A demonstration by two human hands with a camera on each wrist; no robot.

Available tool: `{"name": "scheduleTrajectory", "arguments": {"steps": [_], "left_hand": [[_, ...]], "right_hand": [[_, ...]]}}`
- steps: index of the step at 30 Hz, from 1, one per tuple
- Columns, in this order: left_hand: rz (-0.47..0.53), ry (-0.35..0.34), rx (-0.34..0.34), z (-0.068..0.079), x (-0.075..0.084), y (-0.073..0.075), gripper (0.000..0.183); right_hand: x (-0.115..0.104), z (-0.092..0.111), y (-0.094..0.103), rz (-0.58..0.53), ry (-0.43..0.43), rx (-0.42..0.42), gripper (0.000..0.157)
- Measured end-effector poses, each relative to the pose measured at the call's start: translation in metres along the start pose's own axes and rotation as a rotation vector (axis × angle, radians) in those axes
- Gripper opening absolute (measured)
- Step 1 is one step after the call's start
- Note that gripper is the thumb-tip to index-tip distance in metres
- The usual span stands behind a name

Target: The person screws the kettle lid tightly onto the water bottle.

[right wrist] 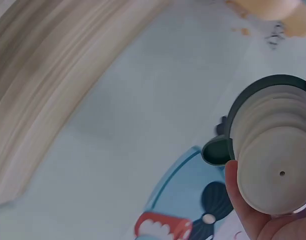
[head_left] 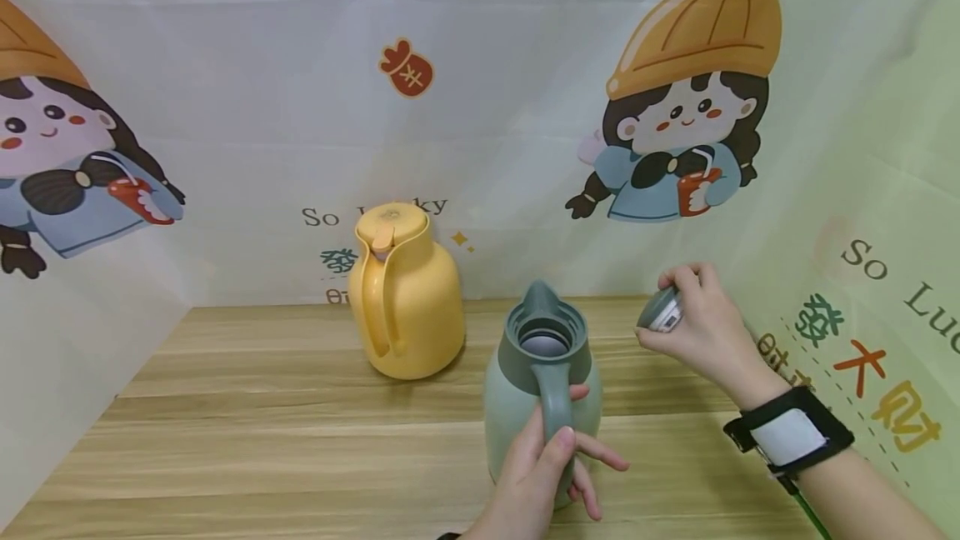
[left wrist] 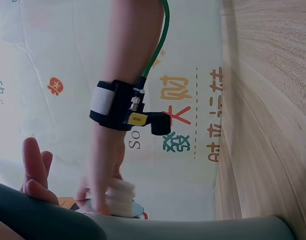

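Observation:
A pale green thermos jug (head_left: 504,407) stands on the wooden table, its mouth uncovered and its dark green handle (head_left: 553,398) facing me. My left hand (head_left: 525,469) holds that handle, thumb along it and some fingers spread past its right side. To the right of the jug, above the table, my right hand (head_left: 708,319) grips the jug's lid (head_left: 662,308) by its edge. In the right wrist view the lid's pale stepped underside (right wrist: 282,170) shows, with a small hole in it and a dark green rim and tab. Its top is hidden there.
A yellow thermos jug (head_left: 420,307) with its lid on stands behind and left of the green one. Printed cloth (head_left: 510,165) hangs behind the table (head_left: 285,440) and along both sides. A black strap with a green cable (head_left: 791,432) circles my right wrist.

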State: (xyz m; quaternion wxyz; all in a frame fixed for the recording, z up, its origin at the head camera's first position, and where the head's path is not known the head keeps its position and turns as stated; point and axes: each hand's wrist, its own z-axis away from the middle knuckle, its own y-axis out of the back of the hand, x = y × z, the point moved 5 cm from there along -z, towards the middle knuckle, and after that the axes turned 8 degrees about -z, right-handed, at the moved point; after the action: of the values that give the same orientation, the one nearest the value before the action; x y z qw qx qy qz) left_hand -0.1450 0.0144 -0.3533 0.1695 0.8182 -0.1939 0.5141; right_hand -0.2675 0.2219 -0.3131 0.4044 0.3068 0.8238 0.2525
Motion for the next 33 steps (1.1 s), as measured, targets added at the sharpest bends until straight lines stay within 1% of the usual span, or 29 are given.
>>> {"name": "scheduleTrajectory", "arguments": {"steps": [5, 7, 11, 14, 16, 20, 29, 33], "left_hand": [[0.001, 0.030, -0.007, -0.001, -0.001, 0.000, 0.038], [0.006, 0.037, -0.006, -0.001, -0.001, 0.000, 0.038], [-0.001, 0.018, 0.004, 0.000, -0.002, 0.000, 0.038], [-0.010, 0.006, 0.007, 0.000, -0.002, 0.000, 0.039], [-0.006, 0.014, 0.006, 0.000, -0.002, 0.001, 0.039], [0.008, 0.037, 0.000, 0.000, -0.002, 0.001, 0.039], [0.027, 0.064, -0.001, 0.000, -0.004, 0.000, 0.039], [0.027, 0.060, 0.000, 0.000, -0.004, 0.000, 0.039]], "right_hand": [[-0.029, -0.003, 0.002, -0.156, 0.016, 0.107, 0.058], [-0.038, -0.003, 0.003, -0.196, 0.021, 0.147, 0.058], [-0.053, -0.005, 0.005, -0.286, 0.016, 0.203, 0.058], [-0.062, -0.007, 0.006, -0.386, -0.005, 0.214, 0.058], [-0.068, -0.008, 0.006, -0.465, -0.010, 0.216, 0.058], [-0.078, -0.010, 0.007, -0.606, 0.010, 0.232, 0.057], [-0.099, -0.012, 0.012, -0.767, 0.148, 0.290, 0.054], [-0.105, -0.012, 0.013, -0.829, 0.178, 0.302, 0.051]]}}
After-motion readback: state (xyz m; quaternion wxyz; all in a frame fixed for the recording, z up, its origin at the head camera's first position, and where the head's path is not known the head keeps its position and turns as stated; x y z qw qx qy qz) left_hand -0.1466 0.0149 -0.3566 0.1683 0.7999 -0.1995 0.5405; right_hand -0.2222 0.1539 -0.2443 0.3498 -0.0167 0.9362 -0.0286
